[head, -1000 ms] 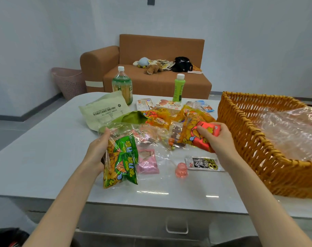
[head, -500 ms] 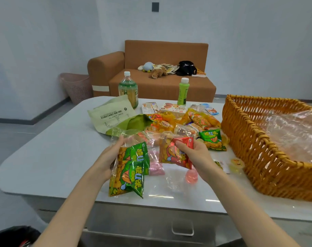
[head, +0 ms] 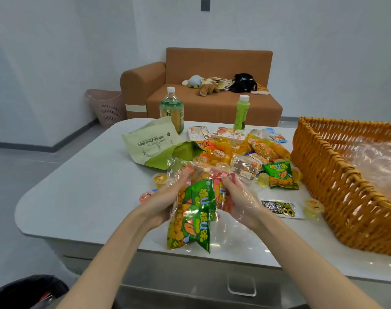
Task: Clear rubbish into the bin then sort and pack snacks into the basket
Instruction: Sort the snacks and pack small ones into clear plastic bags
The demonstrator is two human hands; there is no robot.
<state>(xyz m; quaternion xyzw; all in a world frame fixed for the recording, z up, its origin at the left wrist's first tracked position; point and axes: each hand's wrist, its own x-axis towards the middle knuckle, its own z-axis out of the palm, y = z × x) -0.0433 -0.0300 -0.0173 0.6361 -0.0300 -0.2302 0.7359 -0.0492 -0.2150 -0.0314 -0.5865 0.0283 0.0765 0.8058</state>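
The left hand (head: 165, 199) is curling its fingers round the green snack packets (head: 195, 219) above the near edge of the desk (head: 89, 186), the right hand (head: 240, 197) is pinching a red packet (head: 223, 192) beside them, and the slippery clear wrap (head: 178, 167) is threatening a drop short of the basket (head: 337, 186) on the right.

**Your hands have met, bringing the two packets together**

A second ago your right hand (head: 239, 197) gripped the red packet (head: 223, 190) over by the basket (head: 337, 175). You have since carried it left, and it now sits against the green packet (head: 194, 215) held in your left hand (head: 165, 204). The green packet has come up and hangs above the near part of the table (head: 89, 197). The clear plastic bag (head: 178, 170) has risen with it and drapes over both hands. A second green packet (head: 280, 176) now lies uncovered near the basket.
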